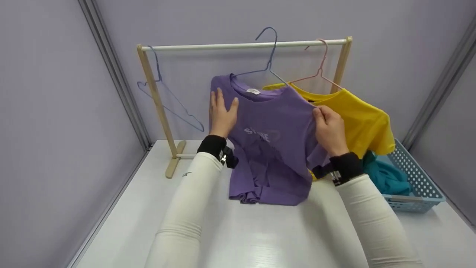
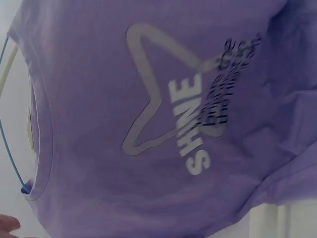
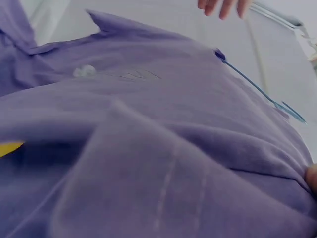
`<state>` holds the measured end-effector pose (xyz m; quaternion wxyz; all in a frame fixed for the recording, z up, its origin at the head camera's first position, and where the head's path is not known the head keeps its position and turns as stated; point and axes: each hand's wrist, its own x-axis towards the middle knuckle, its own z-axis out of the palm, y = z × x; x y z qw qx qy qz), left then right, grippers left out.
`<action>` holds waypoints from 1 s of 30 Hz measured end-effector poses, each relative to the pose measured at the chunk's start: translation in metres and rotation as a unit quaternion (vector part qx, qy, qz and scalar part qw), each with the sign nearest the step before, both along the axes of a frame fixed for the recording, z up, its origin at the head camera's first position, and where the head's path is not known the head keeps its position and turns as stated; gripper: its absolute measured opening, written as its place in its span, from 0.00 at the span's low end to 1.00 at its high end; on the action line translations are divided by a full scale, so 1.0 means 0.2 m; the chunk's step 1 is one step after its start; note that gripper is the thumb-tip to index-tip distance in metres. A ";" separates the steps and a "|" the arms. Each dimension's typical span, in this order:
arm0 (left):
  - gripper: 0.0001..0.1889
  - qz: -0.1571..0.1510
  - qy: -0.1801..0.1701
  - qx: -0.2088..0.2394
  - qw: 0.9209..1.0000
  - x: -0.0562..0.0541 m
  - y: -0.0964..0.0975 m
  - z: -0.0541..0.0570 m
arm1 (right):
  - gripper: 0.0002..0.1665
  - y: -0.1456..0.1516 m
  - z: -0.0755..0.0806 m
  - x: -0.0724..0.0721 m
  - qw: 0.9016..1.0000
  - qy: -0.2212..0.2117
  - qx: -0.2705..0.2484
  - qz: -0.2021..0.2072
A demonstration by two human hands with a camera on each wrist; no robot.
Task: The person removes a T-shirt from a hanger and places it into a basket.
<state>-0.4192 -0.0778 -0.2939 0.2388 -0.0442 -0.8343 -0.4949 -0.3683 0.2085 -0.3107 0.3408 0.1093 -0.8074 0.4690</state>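
Observation:
A purple T-shirt [image 1: 275, 119] with a white "SHINE" print [image 2: 190, 119] hangs on a blue hanger [image 1: 269, 67]. In the head view the hanger's hook rises above the white rail [image 1: 223, 47] and its neck overlaps it. My right hand [image 1: 330, 128] pinches the shirt at the shoulder on the right. At the opposite shoulder is my left hand [image 1: 224, 115], its fingers straight and thumb apart. The right wrist view shows the left fingers [image 3: 225, 7] off the cloth. Beside the right hand, a yellow T-shirt [image 1: 366, 119] hangs on a pink hanger [image 1: 321, 63], partly behind the purple one.
A bare blue hanger [image 1: 178, 102] hangs at the rail's left end by the wooden post [image 1: 158, 100]. On the white table [image 1: 256, 234], a light blue basket [image 1: 418, 175] at the right holds teal cloth [image 1: 388, 176]. Grey-framed wall panels enclose both sides.

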 end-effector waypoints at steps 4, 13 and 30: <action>0.40 -0.021 0.024 -0.030 0.999 0.02 -0.02 0.01 | 0.17 0.08 -0.02 0.13 1.000 -0.005 -0.010 0.026; 0.21 -0.057 0.071 -0.135 0.987 0.24 -0.05 -0.04 | 0.14 0.31 -0.10 0.45 0.999 -0.027 -0.012 0.042; 0.30 -0.071 0.085 -0.053 0.992 0.64 -0.31 -0.57 | 0.13 0.46 -0.31 0.60 0.979 -0.134 0.026 0.153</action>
